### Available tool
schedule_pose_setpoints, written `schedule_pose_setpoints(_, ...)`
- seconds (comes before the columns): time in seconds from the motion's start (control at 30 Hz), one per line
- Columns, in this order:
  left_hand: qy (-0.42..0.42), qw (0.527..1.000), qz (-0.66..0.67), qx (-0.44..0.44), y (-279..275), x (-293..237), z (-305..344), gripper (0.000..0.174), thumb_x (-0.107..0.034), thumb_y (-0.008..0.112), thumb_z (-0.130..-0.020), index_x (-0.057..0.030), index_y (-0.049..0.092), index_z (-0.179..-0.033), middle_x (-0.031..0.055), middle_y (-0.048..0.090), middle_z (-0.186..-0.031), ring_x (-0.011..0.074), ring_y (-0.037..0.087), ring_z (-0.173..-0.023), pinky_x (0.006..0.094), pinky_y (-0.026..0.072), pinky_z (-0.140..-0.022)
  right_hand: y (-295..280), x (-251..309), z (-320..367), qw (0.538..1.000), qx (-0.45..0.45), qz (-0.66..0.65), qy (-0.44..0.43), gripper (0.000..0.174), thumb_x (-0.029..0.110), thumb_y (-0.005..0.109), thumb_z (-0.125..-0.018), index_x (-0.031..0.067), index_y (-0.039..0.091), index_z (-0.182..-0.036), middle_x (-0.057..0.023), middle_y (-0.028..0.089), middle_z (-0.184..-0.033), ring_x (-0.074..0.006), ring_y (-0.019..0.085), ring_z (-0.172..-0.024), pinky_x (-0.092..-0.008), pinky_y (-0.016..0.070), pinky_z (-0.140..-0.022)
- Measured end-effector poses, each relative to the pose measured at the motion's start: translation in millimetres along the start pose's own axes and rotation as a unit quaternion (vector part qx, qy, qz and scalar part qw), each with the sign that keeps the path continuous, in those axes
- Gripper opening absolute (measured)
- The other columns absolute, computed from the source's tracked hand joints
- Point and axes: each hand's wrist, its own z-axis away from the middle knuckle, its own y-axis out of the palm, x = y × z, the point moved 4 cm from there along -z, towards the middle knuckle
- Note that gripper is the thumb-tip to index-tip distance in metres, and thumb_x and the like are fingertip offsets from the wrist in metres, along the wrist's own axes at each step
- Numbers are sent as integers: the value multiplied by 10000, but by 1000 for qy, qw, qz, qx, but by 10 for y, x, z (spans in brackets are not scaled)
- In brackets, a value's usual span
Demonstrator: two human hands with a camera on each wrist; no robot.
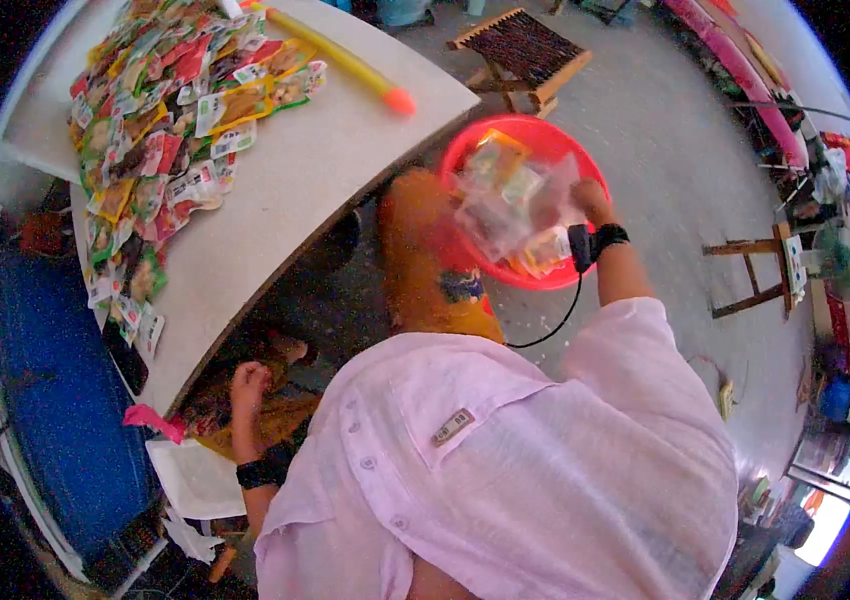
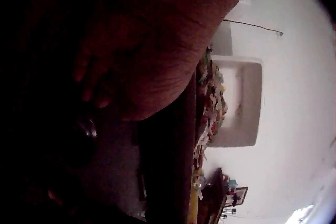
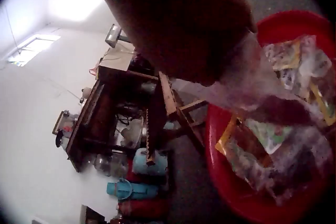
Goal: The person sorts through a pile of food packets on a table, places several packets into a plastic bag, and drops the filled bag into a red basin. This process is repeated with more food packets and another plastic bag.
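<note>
My right hand [image 1: 593,203] is over the red basin [image 1: 593,165] and grips a clear plastic bag [image 1: 555,190], blurred in the head view. In the right wrist view the filmy plastic [image 3: 244,85] spreads out from under the dark hand [image 3: 210,50]. Inside the basin lie several clear and yellow-edged packets [image 3: 228,134]. Down beside the table's near edge hangs my left hand [image 1: 250,385], its fingers loosely curled around nothing. The left wrist view shows that hand [image 2: 136,61] in deep shadow.
A heap of small colourful food packets [image 1: 160,150] covers the left part of the white table [image 1: 295,190]. A yellow stick with an orange tip [image 1: 345,60] lies behind it. A woven stool [image 1: 520,50] stands past the basin, a wooden stool [image 1: 760,270] to the right.
</note>
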Motion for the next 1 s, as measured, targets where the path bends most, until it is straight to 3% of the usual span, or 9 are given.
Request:
schedule_pose_setpoints(0.13, -18, 998, -32, -59, -121, -159, 145, 139, -139, 505, -717, -35, 494, -809, 35, 507, -724, 114, 474, -638, 227, 383, -567, -186, -89, -460, 936, -87, -313, 139, 157, 87, 414, -689, 88, 440, -534, 24, 368, -460, -94, 366, -431, -238, 305, -391)
schedule_pose_setpoints(0.17, 36, 994, -64, -85, -176, -48, 108, 147, -146, 507, -713, -26, 503, -796, 47, 510, -736, 127, 479, -657, 238, 385, -586, -353, 122, -337, 908, -92, -382, 143, 341, 281, 318, -799, 0, 503, -848, -160, 523, -830, -212, 476, -756, -351, 393, -645)
schedule_pose_setpoints(0.27, 137, 963, -129, -191, -331, -228, 327, 188, -178, 495, -716, -12, 518, -802, 80, 509, -782, 160, 479, -733, 265, 380, -653, -490, 794, -450, 761, 65, -631, 139, 218, 197, 359, -769, 91, 451, -602, 16, 357, -485, -78, 333, -403, -227, 271, -354)
schedule_pose_setpoints(0.37, 131, 945, -35, -299, -519, 49, 469, 158, -150, 495, -720, -22, 491, -813, 80, 518, -741, 172, 493, -685, 265, 386, -618, -761, 1323, -487, 931, -71, -357, -35, 176, 166, 421, -727, 53, 492, -613, 3, 406, -472, -88, 355, -398, -225, 278, -363)
schedule_pose_setpoints(0.53, 136, 867, -92, -470, -808, 198, 940, 148, -139, 495, -719, -18, 493, -805, 95, 508, -704, 192, 483, -625, 264, 383, -583, -638, 1856, -452, 865, 19, -476, -158, 122, 120, 438, -703, 30, 465, -625, -39, 462, -579, -117, 409, -501, -230, 331, -445)
schedule_pose_setpoints(0.63, 62, 833, -132, -534, -991, 419, 1247, 153, -138, 484, -721, -18, 501, -815, 108, 511, -711, 208, 487, -634, 276, 383, -584, -891, 2518, 51, 790, 42, -611, -23, 156, 153, 507, -717, 37, 470, -814, -35, 517, -686, -117, 454, -560, -219, 377, -522)
schedule_pose_setpoints(0.7, -17, 794, -213, -570, -1187, 741, 1273, 186, -147, 469, -715, -22, 516, -845, 137, 522, -805, 254, 498, -727, 318, 390, -634, -880, 2708, 16, 860, 21, -485, -159, 147, 156, 513, -714, 33, 476, -785, -29, 509, -666, -115, 449, -557, -218, 364, -501)
schedule_pose_setpoints(0.9, -156, 735, -308, -583, -1543, 1882, 1496, 363, -235, 467, -692, -26, 466, -990, 180, 490, -941, 321, 463, -859, 372, 361, -767, -954, 3041, 235, 785, 57, -613, -71, 95, 101, 502, -718, 34, 489, -785, -29, 505, -731, -112, 482, -681, -240, 390, -541)
schedule_pose_setpoints(1.0, -201, 777, -293, -520, -1645, 2292, 1448, 420, -258, 451, -693, -28, 428, -1042, 196, 485, -948, 336, 458, -873, 387, 351, -781, -1340, 3514, 595, 841, -34, -534, -85, 120, 121, 502, -721, 42, 485, -810, -22, 505, -735, -109, 482, -682, -224, 379, -558)
